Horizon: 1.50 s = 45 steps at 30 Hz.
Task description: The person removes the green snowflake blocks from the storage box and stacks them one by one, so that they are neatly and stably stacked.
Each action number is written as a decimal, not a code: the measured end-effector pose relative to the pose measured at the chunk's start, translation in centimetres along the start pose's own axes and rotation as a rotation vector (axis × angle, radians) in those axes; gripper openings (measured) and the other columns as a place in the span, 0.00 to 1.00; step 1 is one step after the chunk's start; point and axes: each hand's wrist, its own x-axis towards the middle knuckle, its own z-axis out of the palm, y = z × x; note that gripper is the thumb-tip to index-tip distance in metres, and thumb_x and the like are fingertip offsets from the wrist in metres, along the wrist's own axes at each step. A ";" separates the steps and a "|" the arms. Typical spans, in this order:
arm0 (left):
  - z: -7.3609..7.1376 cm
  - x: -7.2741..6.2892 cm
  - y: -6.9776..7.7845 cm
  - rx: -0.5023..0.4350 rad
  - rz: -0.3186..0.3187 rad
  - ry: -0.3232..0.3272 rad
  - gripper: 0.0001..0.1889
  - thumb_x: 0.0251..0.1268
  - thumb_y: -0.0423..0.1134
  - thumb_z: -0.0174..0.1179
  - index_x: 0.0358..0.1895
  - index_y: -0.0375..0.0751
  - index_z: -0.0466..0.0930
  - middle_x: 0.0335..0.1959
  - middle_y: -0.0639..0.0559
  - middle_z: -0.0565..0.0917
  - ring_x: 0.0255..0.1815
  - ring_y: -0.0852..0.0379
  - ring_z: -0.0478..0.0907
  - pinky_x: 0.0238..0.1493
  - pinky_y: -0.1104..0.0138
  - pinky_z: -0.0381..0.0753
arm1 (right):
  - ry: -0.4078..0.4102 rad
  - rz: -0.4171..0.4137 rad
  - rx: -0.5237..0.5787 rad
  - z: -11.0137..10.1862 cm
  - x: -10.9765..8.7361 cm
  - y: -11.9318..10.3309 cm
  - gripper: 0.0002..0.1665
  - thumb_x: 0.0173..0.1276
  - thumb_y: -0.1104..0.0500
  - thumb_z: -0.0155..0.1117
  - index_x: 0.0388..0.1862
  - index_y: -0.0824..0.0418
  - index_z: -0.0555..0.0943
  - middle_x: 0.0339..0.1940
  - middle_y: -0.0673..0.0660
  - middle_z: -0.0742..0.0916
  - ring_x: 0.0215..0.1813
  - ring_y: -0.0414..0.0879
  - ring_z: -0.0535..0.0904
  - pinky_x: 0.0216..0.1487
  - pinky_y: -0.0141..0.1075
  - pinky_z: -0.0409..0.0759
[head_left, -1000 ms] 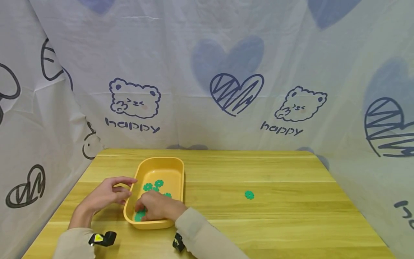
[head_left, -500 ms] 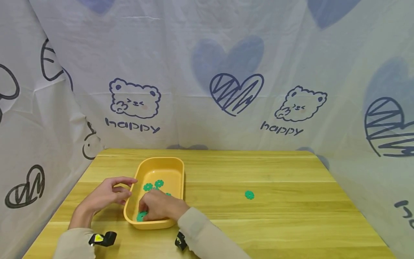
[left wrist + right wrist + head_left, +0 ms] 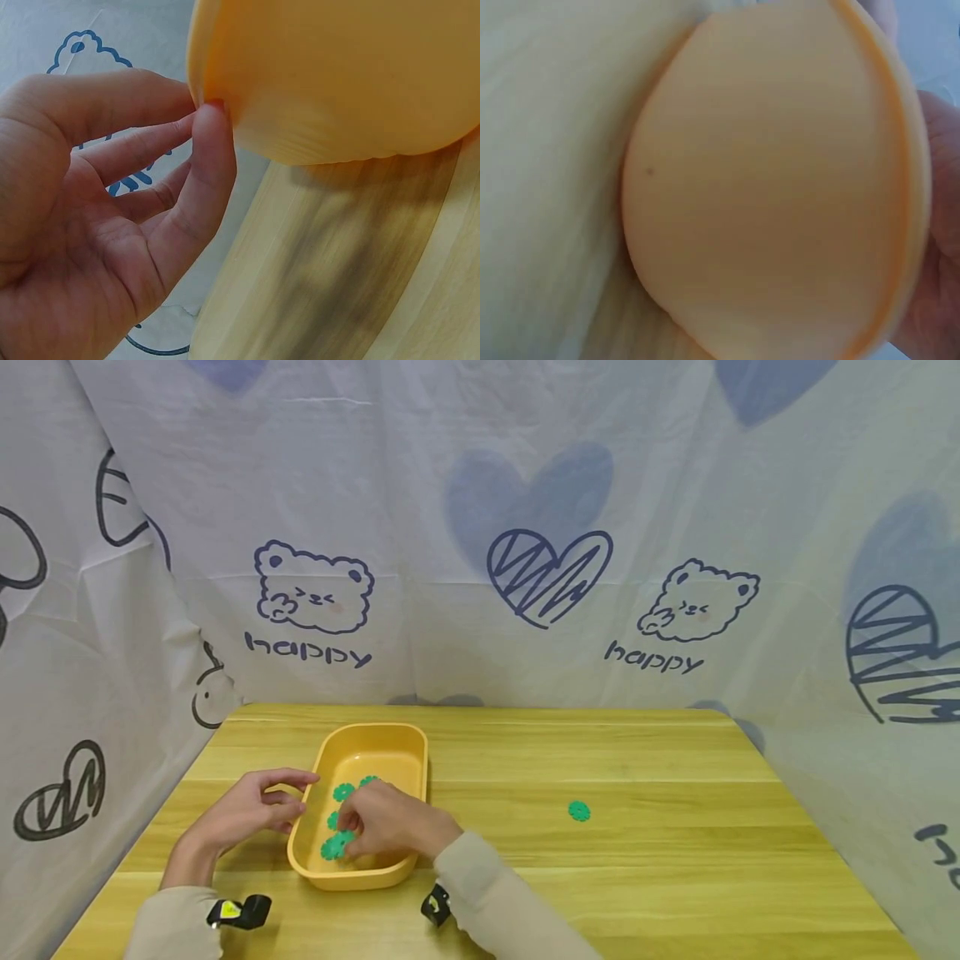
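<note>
A yellow plastic tray (image 3: pixel 330 742) stands at the left of the table. My left hand (image 3: pixel 243 810) grips its left rim between thumb and fingertips; the left wrist view shows these fingers (image 3: pixel 214 161) at the tray's edge. Inside the tray, my right hand (image 3: pixel 393 818) pinches a green notched disc (image 3: pixel 333 847), possibly overlapping another. Beyond the fingers lie more green discs, one green disc (image 3: pixel 343 792) in plain sight and others partly covered by the hand. From the right wrist, only the tray's outer wall (image 3: pixel 765 180) shows, blurred, and the right fingers are hidden.
A single green disc (image 3: pixel 579 811) lies on the wooden table (image 3: pixel 675 860), right of the tray. Printed cloth (image 3: pixel 450 635) hangs behind the table and along both sides. Each wrist carries a black camera mount.
My right hand has moved right and slightly away from me inside the tray, and the pinched green disc has shifted with it. My left hand has stayed at the rim.
</note>
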 end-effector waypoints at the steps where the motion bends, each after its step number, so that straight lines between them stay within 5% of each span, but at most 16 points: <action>1: 0.0 0.0 0.0 0.001 -0.001 0.001 0.29 0.72 0.31 0.60 0.72 0.23 0.66 0.64 0.27 0.70 0.39 0.62 0.82 0.38 0.61 0.89 | 0.005 0.000 -0.002 -0.2 -0.2 0.1 0.15 0.62 0.55 0.79 0.47 0.57 0.90 0.41 0.45 0.91 0.37 0.28 0.80 0.40 0.15 0.75; 13: 0.0 0.0 0.1 0.014 -0.019 0.008 0.30 0.70 0.32 0.61 0.72 0.24 0.66 0.65 0.26 0.69 0.40 0.60 0.82 0.40 0.61 0.89 | 0.059 0.033 0.040 -2.1 -2.2 1.4 0.12 0.62 0.57 0.78 0.44 0.59 0.90 0.40 0.49 0.91 0.32 0.29 0.77 0.37 0.17 0.75; 22: 0.1 0.0 0.1 0.005 -0.012 0.008 0.31 0.70 0.32 0.62 0.72 0.23 0.66 0.66 0.25 0.69 0.40 0.61 0.82 0.39 0.61 0.88 | 0.103 0.100 0.110 -3.7 -4.5 2.5 0.12 0.64 0.57 0.77 0.44 0.58 0.89 0.41 0.49 0.89 0.38 0.37 0.80 0.40 0.21 0.77; 45: 0.0 0.0 0.2 0.013 -0.028 0.006 0.30 0.70 0.34 0.63 0.72 0.25 0.67 0.64 0.27 0.71 0.39 0.60 0.82 0.40 0.60 0.89 | 0.212 0.101 0.184 -6.0 -10.3 6.8 0.12 0.65 0.61 0.75 0.45 0.64 0.89 0.43 0.58 0.90 0.41 0.49 0.85 0.41 0.28 0.82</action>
